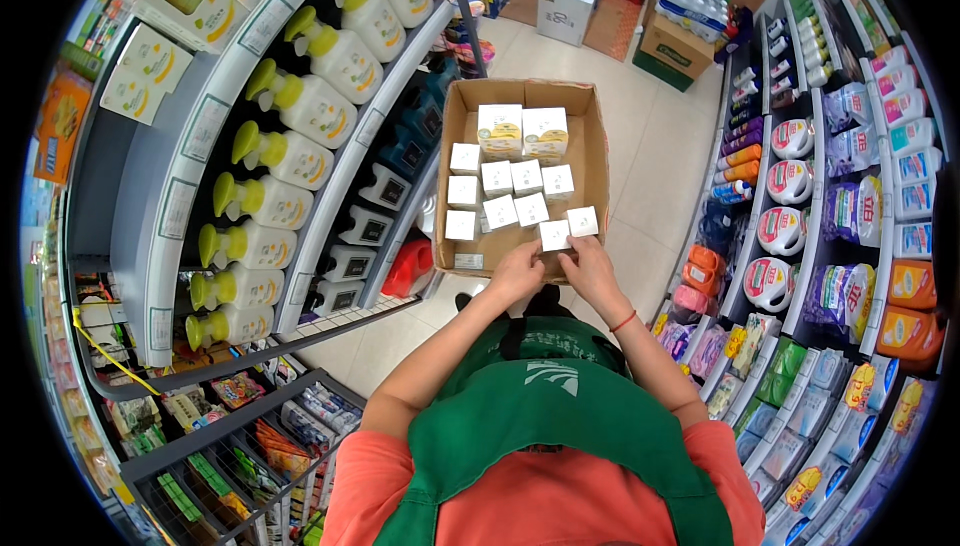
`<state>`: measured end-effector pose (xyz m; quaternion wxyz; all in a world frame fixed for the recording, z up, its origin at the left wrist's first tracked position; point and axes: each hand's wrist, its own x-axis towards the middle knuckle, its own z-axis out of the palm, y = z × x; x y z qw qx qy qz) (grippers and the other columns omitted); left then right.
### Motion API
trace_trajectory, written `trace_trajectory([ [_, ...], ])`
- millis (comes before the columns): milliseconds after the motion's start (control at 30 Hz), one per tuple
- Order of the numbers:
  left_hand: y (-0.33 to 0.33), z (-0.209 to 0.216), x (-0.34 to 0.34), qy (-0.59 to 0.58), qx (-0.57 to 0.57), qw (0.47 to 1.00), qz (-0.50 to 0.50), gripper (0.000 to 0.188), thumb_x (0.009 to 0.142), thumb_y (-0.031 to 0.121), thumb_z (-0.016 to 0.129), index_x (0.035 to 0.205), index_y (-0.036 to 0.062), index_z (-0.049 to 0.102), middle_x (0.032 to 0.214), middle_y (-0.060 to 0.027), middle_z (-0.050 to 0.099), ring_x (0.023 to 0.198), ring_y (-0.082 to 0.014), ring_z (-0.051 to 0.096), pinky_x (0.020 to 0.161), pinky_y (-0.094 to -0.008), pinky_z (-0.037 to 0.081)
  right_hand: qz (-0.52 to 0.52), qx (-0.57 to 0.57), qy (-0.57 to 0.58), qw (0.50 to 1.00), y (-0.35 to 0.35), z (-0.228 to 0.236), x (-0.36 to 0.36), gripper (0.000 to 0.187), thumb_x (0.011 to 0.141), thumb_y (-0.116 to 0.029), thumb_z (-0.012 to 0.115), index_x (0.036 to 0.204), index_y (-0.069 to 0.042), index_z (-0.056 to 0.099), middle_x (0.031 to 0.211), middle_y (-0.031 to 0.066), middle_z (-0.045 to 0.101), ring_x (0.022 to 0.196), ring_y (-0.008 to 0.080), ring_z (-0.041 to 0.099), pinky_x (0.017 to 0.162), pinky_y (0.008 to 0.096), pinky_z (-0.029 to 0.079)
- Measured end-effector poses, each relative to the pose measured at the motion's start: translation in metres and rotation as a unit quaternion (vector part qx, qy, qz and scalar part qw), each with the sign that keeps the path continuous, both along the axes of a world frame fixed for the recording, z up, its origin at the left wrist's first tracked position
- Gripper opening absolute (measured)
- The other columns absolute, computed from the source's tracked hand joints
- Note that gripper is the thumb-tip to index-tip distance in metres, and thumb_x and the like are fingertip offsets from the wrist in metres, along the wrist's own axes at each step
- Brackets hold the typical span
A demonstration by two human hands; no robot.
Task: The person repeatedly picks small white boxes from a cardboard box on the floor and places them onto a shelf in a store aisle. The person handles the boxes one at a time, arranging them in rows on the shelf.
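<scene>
The small white box (553,235) sits at the near edge of the open cardboard carton (592,161), at about 6 o'clock inside it, and both hands meet on it. The left hand (517,273) comes from 7 o'clock and its fingers touch the lower left side of this box; its grip is narrow around the box edge, but I cannot tell if it really pinches it. The right hand (592,268), with a thin red band on the wrist, comes from 5 o'clock and its fingers close on the right side of the same box, so the box is held between the two hands. A second small white box (583,221) lies just beside it, at 3 o'clock from it, touching the carton's right wall. More white boxes of the same kind lie in loose rows across the carton floor toward 12 o'clock, and two taller white and yellow packs (522,130) stand at the far end. The carton is held in front of the person over the pale tiled floor (655,146) of a shop aisle. At 9 o'clock, a curved shelf (200,136) carries white bottles with yellow-green spray tops (300,101). At 3 o'clock, other shelves carry detergent jugs and bags (790,226). The person wears a green apron (545,416) over an orange shirt.
</scene>
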<state>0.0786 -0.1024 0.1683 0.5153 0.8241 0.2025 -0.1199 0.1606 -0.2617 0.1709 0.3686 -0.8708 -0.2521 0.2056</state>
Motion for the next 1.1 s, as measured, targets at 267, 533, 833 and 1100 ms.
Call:
trace_trajectory([
  [267, 0.0, -0.014, -0.012, -0.037, 0.015, 0.999, 0.036, 0.055, 0.088, 0.013, 0.058, 0.139, -0.005, 0.05, 0.119, -0.0247, 0.066, 0.106, -0.032, 0.066, 0.092, -0.0377, 0.051, 0.006, -0.001, -0.065, 0.998, 0.006, 0.017, -0.004, 0.035, 0.088, -0.013, 0.067, 0.118, 0.005, 0.065, 0.103, 0.0196, 0.063, 0.082, 0.0305, 0.066, 0.076, 0.0392, 0.054],
  [533, 0.012, 0.032, -0.016, -0.053, -0.076, 0.992, 0.087, 0.055, 0.092, 0.008, 0.056, 0.144, -0.0055, 0.043, 0.136, -0.0228, 0.058, 0.125, -0.0294, 0.058, 0.104, -0.0347, 0.046, 0.042, 0.093, 0.029, 0.994, 0.04, 0.05, -0.005, 0.035, 0.092, -0.011, 0.064, 0.122, 0.005, 0.063, 0.11, 0.019, 0.062, 0.095, 0.0273, 0.07, 0.08, 0.0345, 0.058],
  [833, 0.059, 0.102, -0.036, -0.175, -0.018, 0.973, 0.147, 0.053, 0.093, 0.013, 0.058, 0.144, -0.0007, 0.046, 0.136, -0.0238, 0.057, 0.125, -0.0328, 0.057, 0.104, -0.0367, 0.045, 0.118, 0.202, 0.086, 0.969, 0.102, 0.115, -0.008, 0.036, 0.094, -0.008, 0.062, 0.128, 0.002, 0.058, 0.121, 0.017, 0.061, 0.106, 0.0235, 0.068, 0.086, 0.0324, 0.057],
  [1100, 0.113, 0.167, -0.061, -0.308, 0.033, 0.932, 0.19, 0.053, 0.092, 0.01, 0.06, 0.142, -0.0026, 0.047, 0.134, -0.0251, 0.057, 0.124, -0.0347, 0.058, 0.1, -0.0371, 0.048, 0.203, 0.286, 0.058, 0.935, 0.17, 0.179, -0.017, 0.037, 0.093, -0.01, 0.063, 0.127, 0.003, 0.057, 0.12, 0.0188, 0.059, 0.106, 0.0265, 0.068, 0.084, 0.0345, 0.057],
])
